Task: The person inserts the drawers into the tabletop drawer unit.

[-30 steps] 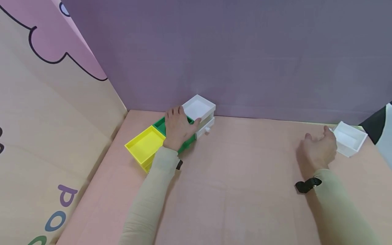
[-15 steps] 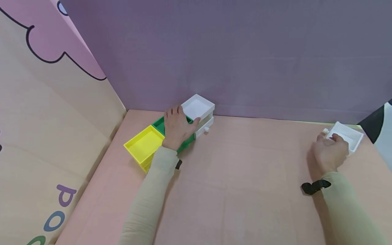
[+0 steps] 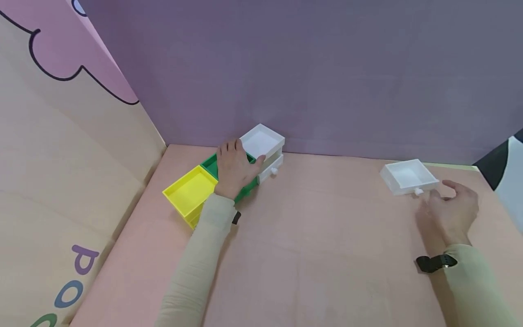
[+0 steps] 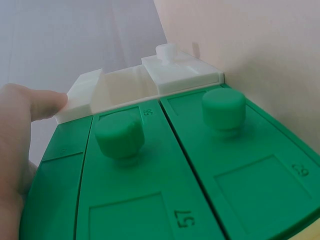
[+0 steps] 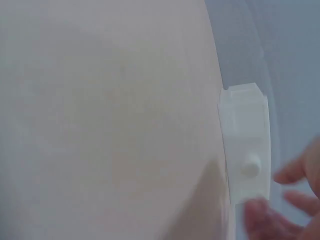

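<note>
In the head view a loose white drawer (image 3: pixel 408 175) lies on the table at the right, its round knob (image 3: pixel 418 191) facing nearer. My right hand (image 3: pixel 455 211) is just beside its knob end, thumb and fingers parted. The right wrist view shows the drawer front (image 5: pixel 245 125) with fingertips close by, slightly blurred. My left hand (image 3: pixel 234 170) rests over the top of a green drawer unit (image 4: pixel 125 175). Its thumb (image 4: pixel 47 102) touches the adjoining white drawer unit (image 3: pixel 261 141). Between that unit's white fronts is a vacant slot (image 4: pixel 127 87).
A yellow drawer unit (image 3: pixel 189 190) joins the green one at the near left. Behind everything stands a purple-grey panel (image 3: pixel 327 81), and a cream printed panel (image 3: pixel 81 159) runs along the left. The pink tabletop (image 3: pixel 327 254) spreads in front.
The loose drawer has shifted left and turned so its knob faces nearer. My right hand, on it half a second ago, has come away to its right. My left hand stays put.
</note>
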A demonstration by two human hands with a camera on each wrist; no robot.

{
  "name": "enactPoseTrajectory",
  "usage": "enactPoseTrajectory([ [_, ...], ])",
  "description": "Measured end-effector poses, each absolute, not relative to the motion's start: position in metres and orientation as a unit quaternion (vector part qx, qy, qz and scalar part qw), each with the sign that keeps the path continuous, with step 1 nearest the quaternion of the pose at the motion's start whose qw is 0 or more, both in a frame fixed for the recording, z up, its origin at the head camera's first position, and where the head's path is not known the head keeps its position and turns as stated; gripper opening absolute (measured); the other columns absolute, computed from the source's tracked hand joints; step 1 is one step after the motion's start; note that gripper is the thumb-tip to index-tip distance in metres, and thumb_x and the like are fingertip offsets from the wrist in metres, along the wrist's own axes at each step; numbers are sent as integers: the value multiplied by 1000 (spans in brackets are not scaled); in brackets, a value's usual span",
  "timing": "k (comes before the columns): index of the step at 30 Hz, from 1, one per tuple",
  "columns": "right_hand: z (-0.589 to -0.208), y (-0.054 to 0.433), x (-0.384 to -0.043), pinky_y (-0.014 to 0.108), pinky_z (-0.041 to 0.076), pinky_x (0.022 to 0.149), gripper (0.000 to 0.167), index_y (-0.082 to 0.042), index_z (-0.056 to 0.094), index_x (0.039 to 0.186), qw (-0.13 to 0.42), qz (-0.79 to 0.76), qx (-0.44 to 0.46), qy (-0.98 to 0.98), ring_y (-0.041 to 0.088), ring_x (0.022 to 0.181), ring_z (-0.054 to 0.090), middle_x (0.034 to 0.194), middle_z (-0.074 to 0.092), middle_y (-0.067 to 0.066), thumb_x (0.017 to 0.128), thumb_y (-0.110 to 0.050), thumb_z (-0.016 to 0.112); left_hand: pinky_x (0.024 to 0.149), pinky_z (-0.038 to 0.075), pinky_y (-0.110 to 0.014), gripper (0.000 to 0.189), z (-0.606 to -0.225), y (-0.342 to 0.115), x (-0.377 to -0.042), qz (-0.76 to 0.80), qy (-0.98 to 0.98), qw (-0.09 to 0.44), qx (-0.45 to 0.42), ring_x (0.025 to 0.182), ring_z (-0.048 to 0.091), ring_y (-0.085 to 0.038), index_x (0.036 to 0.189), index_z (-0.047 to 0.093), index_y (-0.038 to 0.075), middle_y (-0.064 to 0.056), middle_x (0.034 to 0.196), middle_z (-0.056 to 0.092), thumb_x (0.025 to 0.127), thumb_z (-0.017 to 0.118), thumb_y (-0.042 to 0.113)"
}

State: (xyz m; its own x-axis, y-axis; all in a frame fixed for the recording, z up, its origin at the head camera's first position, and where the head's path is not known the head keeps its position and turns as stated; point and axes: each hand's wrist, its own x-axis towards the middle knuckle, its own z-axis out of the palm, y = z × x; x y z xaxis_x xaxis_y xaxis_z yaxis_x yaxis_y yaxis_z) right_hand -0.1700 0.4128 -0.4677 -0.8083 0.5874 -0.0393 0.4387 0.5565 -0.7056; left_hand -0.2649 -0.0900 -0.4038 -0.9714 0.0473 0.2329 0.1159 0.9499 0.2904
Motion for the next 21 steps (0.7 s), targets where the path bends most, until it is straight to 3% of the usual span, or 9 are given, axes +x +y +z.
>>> enactPoseTrajectory([
  [1,-468,412,-169,31,54,77,64,-3,41,162,79,369,-284,-882,41,121,52,168,36,24,105,-33,48,122,35,-55,86,-404,-91,-265,-151,-981,113,-39,141,48,-40,149,48,-8,-25,151,54,99,58,61],
  [3,-468,410,-168,23,46,65,70,5,40,159,41,369,-254,-893,34,109,56,158,45,33,105,-40,50,124,34,-55,86,-403,-92,-266,-151,-981,112,-37,142,47,-41,149,48,-8,-24,152,53,99,57,61],
  [7,-473,408,-170,15,52,57,73,10,44,154,28,379,-215,-900,7,81,61,147,52,36,107,-45,53,125,33,-56,86,-405,-93,-267,-153,-982,101,-41,144,45,-42,150,47,-8,-25,153,51,100,55,62],
  [8,-475,408,-171,13,52,57,74,10,45,154,32,378,-212,-901,6,80,60,147,53,36,107,-46,54,125,32,-56,87,-406,-93,-267,-153,-982,98,-42,144,45,-42,150,47,-8,-25,154,51,100,55,62],
  [11,-478,409,-173,12,48,58,74,10,46,153,32,378,-214,-900,21,98,63,147,53,36,107,-49,54,125,32,-56,87,-407,-93,-267,-150,-983,96,-40,145,44,-41,151,46,-8,-25,154,51,101,54,62],
  [14,-480,410,-175,10,46,59,73,8,51,150,30,374,-218,-901,37,114,54,145,56,33,107,-50,54,125,32,-55,86,-408,-94,-267,-149,-983,101,-39,144,46,-41,150,47,-8,-25,153,52,100,55,61],
  [18,-482,412,-177,7,49,60,71,7,54,148,30,375,-222,-900,28,104,58,139,60,30,107,-51,55,124,33,-56,84,-410,-94,-268,-154,-981,108,-42,142,47,-41,149,48,-8,-25,151,53,100,56,60],
  [21,-483,412,-177,5,46,60,72,7,55,147,32,372,-229,-899,25,104,58,139,60,30,106,-52,56,124,33,-56,84,-410,-94,-268,-157,-981,107,-41,143,46,-41,149,48,-8,-25,152,53,100,56,60],
])
